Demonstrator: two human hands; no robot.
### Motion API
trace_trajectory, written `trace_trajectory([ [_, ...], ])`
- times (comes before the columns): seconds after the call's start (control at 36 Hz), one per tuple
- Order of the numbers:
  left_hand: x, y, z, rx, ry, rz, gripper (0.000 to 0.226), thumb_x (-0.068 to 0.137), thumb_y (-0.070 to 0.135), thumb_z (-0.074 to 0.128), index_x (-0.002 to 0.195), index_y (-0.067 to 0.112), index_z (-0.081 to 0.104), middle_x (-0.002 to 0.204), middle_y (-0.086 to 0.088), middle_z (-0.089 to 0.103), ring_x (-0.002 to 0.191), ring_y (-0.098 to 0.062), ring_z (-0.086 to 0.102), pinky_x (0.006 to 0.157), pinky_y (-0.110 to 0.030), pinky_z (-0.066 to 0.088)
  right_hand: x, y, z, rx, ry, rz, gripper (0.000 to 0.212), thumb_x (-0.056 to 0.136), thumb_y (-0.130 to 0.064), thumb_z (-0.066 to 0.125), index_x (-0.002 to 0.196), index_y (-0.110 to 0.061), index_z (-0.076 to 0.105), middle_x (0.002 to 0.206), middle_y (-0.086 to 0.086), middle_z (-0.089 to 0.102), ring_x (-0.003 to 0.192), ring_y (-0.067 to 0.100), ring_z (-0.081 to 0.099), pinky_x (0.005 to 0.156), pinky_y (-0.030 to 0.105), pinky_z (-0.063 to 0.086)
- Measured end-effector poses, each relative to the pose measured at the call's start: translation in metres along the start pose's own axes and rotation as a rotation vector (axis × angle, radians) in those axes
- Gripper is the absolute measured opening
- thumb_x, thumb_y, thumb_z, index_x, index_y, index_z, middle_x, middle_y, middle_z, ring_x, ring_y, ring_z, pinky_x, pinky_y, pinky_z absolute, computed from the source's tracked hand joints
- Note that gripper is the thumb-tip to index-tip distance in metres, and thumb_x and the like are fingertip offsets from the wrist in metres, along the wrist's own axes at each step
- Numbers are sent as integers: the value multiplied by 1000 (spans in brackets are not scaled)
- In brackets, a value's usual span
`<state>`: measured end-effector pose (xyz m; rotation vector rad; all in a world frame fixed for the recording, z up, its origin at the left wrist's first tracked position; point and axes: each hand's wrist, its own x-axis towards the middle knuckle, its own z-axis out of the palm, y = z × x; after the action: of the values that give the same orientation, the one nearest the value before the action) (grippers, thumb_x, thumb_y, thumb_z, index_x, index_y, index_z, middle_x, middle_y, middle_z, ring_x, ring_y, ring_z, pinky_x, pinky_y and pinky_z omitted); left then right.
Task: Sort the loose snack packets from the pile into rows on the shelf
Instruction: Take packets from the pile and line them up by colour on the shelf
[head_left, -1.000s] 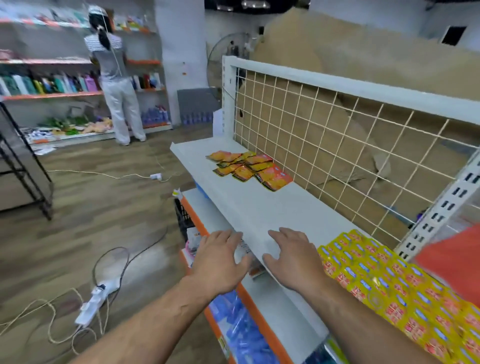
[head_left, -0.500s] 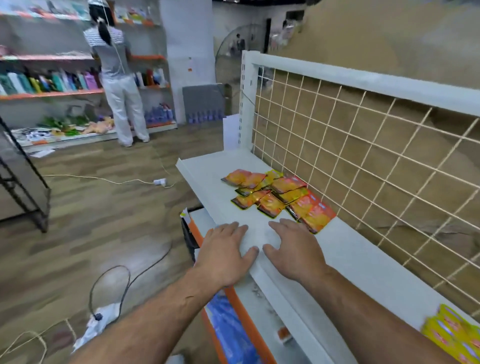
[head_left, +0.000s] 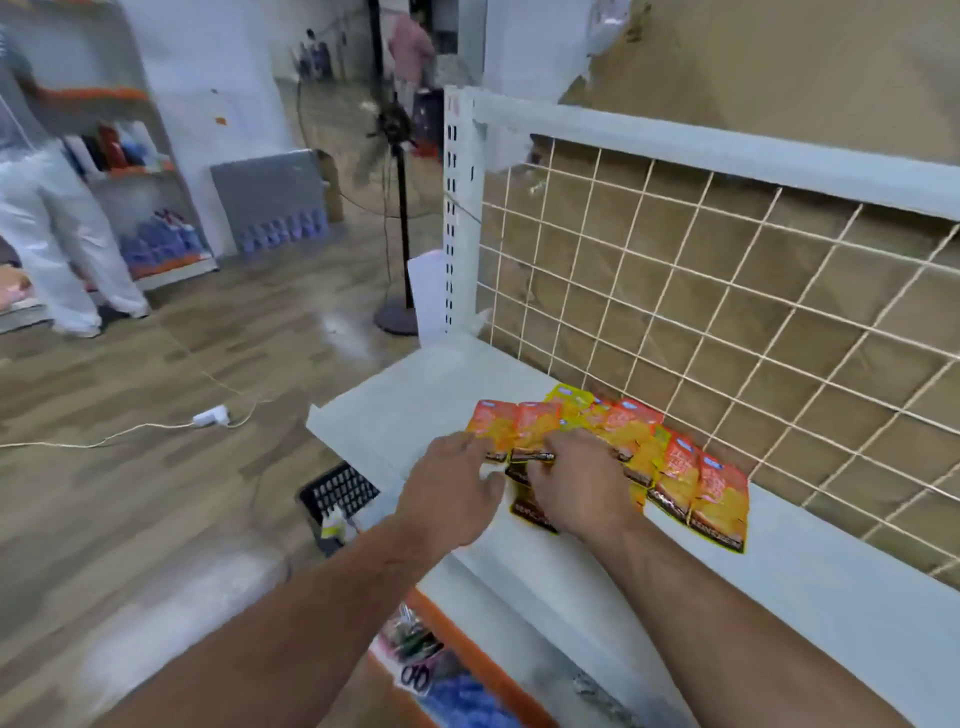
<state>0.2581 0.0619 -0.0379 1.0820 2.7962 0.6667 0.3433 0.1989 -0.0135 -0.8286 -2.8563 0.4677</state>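
Note:
A pile of orange and yellow snack packets (head_left: 691, 478) lies overlapped on the white top shelf (head_left: 415, 395), close to the wire grid back (head_left: 675, 291). My left hand (head_left: 452, 488) reaches the pile's left end, its fingertips touching the lower edge of an orange packet (head_left: 491, 423). My right hand (head_left: 576, 483) lies over the middle of the pile with bent fingers, hiding the packets under it. Whether it pinches one is unclear.
A lower shelf with an orange edge (head_left: 467, 654) juts out below. A black basket (head_left: 337, 491) stands on the floor by the shelf end. A standing fan (head_left: 395, 156), a power strip with cord (head_left: 210, 415) and a person in white trousers (head_left: 47, 234) are to the left.
I have moved left along the shelf. Both hands left the bare shelf surface and went forward onto the packet pile, which is now directly under them.

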Motion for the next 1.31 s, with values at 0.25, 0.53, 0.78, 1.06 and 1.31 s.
trace_trajectory([
  [0.25,53,-16,4,5,14,-74,48,95,46,39,119,8,58,111,-16,62,104,-35,56,91,-41,42,34,-26,16,-108,-6,204,47,98,-52,42,123,-13,50,121,13,54,108,34,61,78,38,50],
  [0.53,72,-26,9,9,-62,-181,45,90,46,59,120,15,50,120,-5,54,115,-25,53,85,-36,47,54,-31,23,-65,-24,400,53,91,-50,59,125,-11,45,126,11,51,111,34,61,79,38,48],
  [0.78,79,-31,3,-120,-88,-290,21,87,30,55,104,19,61,106,-1,65,101,-24,62,73,-29,46,55,-29,19,-35,-4,368,30,93,-31,55,117,-14,51,119,11,55,103,35,62,67,33,40],
  [1.06,68,-26,-14,-516,-18,-477,11,80,10,63,87,8,72,90,-10,71,90,-29,67,78,-34,55,39,-9,-3,733,81,463,32,81,-18,73,58,-17,50,65,11,65,62,23,55,59,31,40],
  [1.31,14,13,-24,-938,43,-570,14,73,0,68,68,11,61,66,-5,62,61,-19,54,54,-24,38,0,6,-16,793,-77,304,37,86,-12,72,61,-18,44,64,9,60,42,6,50,43,20,31],
])
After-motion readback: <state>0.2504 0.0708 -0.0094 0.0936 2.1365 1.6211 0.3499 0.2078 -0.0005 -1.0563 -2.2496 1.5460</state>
